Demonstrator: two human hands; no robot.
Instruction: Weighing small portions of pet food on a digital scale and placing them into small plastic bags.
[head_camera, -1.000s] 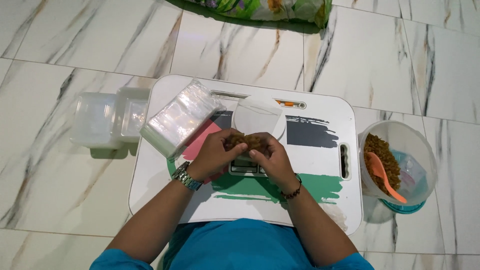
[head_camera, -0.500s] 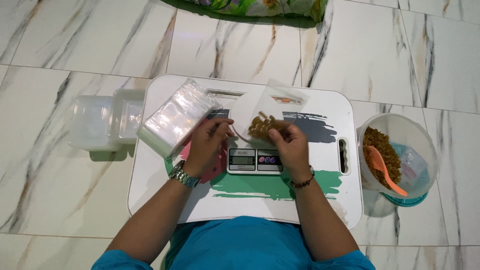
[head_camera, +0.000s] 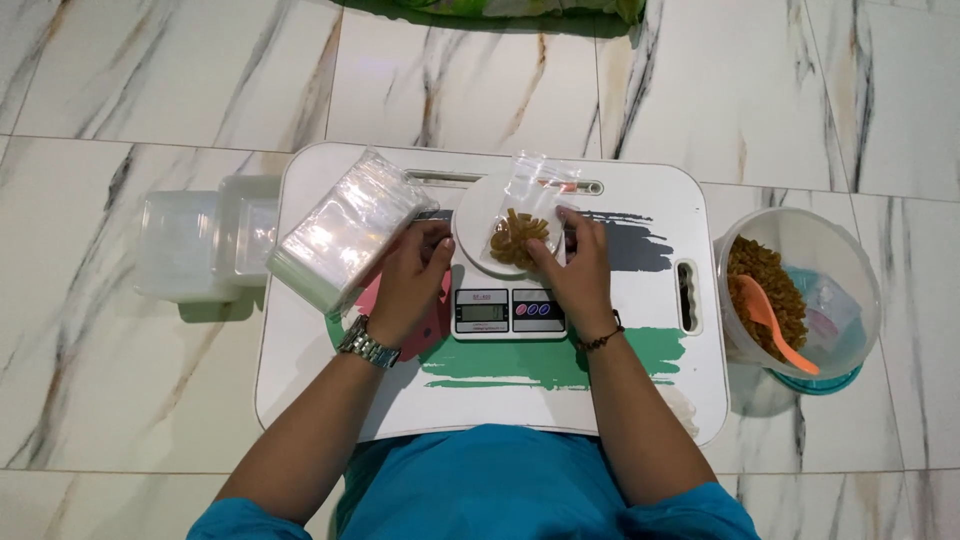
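A small clear zip bag with brown snack pieces lies on the round white plate of a digital kitchen scale. The scale stands on a white lap table. My right hand lies palm down at the bag's right edge, its thumb and fingertips touching the bag. My left hand, with a metal watch at the wrist, rests at the plate's left rim with its fingers loose and nothing in it.
A stack of empty clear bags lies on the table's left corner. Clear plastic containers stand on the marble floor to the left. To the right stands a clear tub of brown snack with an orange spoon.
Both hands worked the filled bag low over the table, then lifted it forward and laid it on the scale plate. My fingers have since loosened and spread to either side.
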